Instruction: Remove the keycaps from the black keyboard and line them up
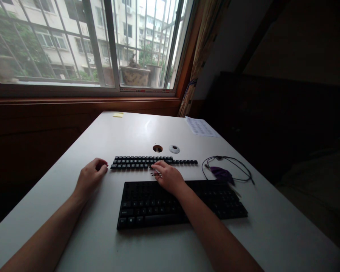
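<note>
My left hand (93, 173) rests on the white desk with its fingers curled, just off the left end of several rows of loose black keycaps (130, 161). I see nothing held in it. At the near edge of those rows, my right hand (168, 176) has its thumb and forefinger closed at a keycap (151, 166). A thin metal tool, seemingly a wire keycap puller (155, 174), shows under the same fingers, partly hidden. Below my right wrist lies a black keyboard (164, 219); its upper left part looks stripped of caps, while lower rows keep theirs. My forearm covers its middle.
Right of the keycaps, a coiled black cable (243, 170) lies around a dark purple cloth-like item (221, 174). Behind the rows are a round desk hole (158, 149) and its loose cover (174, 149). Printed paper (202, 126) and a yellow note (118, 114) lie farther back.
</note>
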`<state>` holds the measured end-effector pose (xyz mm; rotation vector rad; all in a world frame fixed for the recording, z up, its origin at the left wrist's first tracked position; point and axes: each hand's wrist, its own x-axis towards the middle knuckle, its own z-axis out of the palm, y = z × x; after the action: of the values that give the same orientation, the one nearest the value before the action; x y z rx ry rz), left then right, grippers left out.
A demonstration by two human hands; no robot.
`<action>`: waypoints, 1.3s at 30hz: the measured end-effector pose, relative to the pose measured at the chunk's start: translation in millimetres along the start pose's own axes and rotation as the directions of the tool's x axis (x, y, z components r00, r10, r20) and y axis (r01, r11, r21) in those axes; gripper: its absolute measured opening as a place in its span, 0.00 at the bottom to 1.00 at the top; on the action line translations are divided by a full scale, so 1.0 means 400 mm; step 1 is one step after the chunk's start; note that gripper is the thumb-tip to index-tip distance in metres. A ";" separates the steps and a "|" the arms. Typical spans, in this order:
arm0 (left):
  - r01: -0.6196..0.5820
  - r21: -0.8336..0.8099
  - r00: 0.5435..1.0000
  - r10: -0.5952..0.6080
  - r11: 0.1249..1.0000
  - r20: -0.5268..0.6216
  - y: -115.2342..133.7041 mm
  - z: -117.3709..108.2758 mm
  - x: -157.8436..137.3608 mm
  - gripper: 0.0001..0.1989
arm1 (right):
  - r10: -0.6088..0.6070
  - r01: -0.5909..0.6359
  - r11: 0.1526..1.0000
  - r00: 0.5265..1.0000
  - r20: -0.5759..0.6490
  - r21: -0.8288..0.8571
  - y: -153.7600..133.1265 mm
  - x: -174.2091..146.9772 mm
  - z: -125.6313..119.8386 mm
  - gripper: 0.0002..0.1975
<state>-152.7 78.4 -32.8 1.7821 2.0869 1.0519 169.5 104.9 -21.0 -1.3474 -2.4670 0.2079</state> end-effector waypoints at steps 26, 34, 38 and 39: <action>0.008 -0.007 1.000 -0.008 1.000 0.011 0.003 0.001 0.000 0.10 | -0.018 0.018 1.000 0.999 0.033 -0.005 -0.005 0.004 -0.001 0.24; 0.005 -0.003 1.000 -0.005 1.000 0.009 0.005 -0.003 -0.002 0.11 | -0.044 0.045 0.999 0.996 0.075 -0.016 -0.007 0.006 -0.002 0.26; 0.006 -0.010 1.000 -0.006 1.000 0.011 0.007 -0.001 -0.002 0.11 | -0.051 0.052 0.999 0.996 0.074 -0.016 -0.006 0.006 -0.002 0.26; 0.008 -0.011 1.000 -0.008 1.000 0.011 0.007 -0.001 -0.001 0.11 | -0.051 0.053 0.998 0.996 0.074 -0.015 -0.006 0.006 -0.001 0.26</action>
<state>-150.5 77.8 -30.9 1.7690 2.0763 1.0467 166.6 105.6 -19.4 -1.3028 -2.5669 0.2283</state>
